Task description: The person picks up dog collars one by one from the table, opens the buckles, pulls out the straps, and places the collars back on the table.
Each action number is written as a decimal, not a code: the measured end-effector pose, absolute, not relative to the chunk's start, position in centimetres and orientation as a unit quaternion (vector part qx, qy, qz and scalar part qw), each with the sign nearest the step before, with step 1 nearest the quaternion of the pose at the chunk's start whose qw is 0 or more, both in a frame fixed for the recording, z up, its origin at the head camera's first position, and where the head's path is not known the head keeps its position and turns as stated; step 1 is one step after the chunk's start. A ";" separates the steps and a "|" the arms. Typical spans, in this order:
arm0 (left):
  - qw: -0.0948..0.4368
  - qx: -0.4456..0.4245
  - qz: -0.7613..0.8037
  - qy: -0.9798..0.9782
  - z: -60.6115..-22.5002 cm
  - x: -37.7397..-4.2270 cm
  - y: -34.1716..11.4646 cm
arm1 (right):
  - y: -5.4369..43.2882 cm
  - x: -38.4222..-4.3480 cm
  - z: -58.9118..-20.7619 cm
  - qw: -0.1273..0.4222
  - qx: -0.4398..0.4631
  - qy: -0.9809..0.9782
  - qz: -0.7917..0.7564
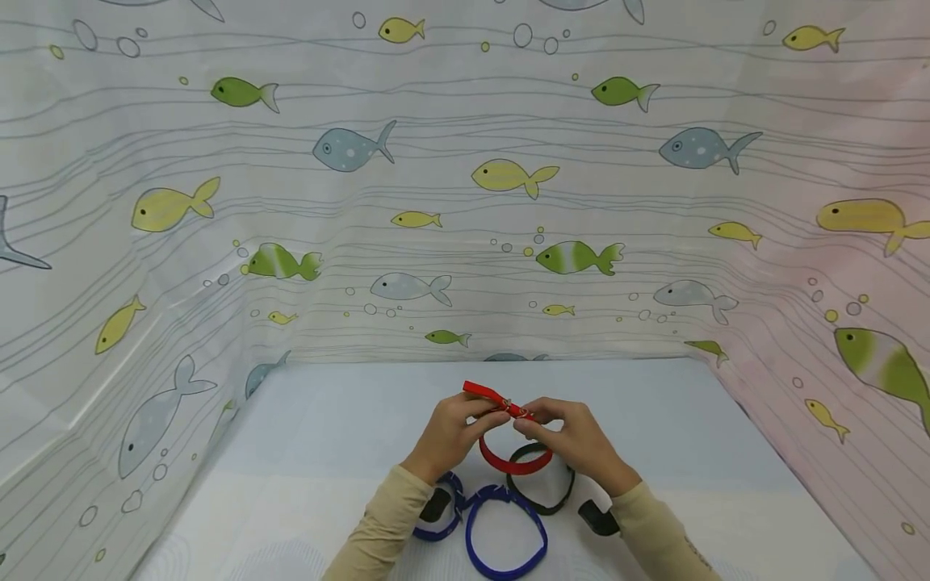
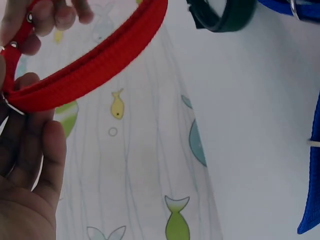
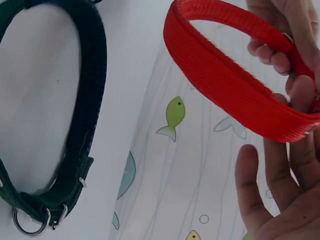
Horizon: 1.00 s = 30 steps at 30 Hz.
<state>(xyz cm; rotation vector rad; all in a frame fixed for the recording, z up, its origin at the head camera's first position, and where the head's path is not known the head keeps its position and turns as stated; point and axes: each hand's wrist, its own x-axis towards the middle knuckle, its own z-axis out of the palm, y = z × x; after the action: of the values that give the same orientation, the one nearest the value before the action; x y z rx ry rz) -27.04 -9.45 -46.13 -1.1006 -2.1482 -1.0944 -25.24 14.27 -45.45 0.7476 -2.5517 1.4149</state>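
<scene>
A red buckle collar [image 1: 512, 467] is held up in front of me between both hands, its loop hanging below the fingers. My left hand [image 1: 452, 436] pinches the strap near the buckle, where the free end sticks out to the upper left. On the other side, my right hand [image 1: 574, 440] grips the strap by the metal fittings with thumb and fingers. In the right wrist view the wide ribbed band [image 3: 225, 85] curves away from the fingertips. Beneath the hands lies a dark green collar [image 3: 92, 75] with a metal ring and buckle.
Closer to me, a blue collar [image 1: 542, 550] lies looped on the white table [image 1: 327, 403], with another blue collar [image 1: 436, 536] beside it, partly behind the left wrist. Small black devices [image 1: 599, 518] sit at the wrists. A fish-patterned sheet [image 1: 465, 121] walls the table's back and sides.
</scene>
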 end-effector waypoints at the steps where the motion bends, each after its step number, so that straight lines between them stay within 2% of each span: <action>1: 0.231 -0.397 -0.416 -0.785 -46.1 -27.1 -9.5 | 14.3 -25.2 -45.4 0.063 0.246 -0.842 0.476; 6: 0.195 -0.360 -0.463 -0.786 -46.1 -27.0 -9.7 | 14.6 -25.2 -45.4 0.045 0.246 -0.829 0.500; 12: 0.200 -0.359 -0.470 -0.781 -46.3 -27.0 -9.9 | 15.1 -25.4 -45.6 0.006 0.264 -0.814 0.517; 18: 0.227 -0.368 -0.466 -0.772 -46.4 -27.1 -10.2 | 15.6 -25.5 -45.8 -0.011 0.270 -0.797 0.540; 22: 0.235 -0.372 -0.464 -0.768 -46.5 -27.0 -10.2 | 15.3 -25.2 -45.8 0.006 0.265 -0.804 0.533; 30: 0.235 -0.387 -0.469 -0.758 -46.5 -27.0 -9.6 | 14.2 -25.3 -45.1 0.081 0.257 -0.826 0.496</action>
<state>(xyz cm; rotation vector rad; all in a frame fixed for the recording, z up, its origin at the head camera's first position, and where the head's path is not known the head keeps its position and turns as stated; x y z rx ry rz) -26.97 -9.62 -46.54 -1.0631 -2.0799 -1.2863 -25.29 14.15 -45.12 0.7673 -2.4679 1.4822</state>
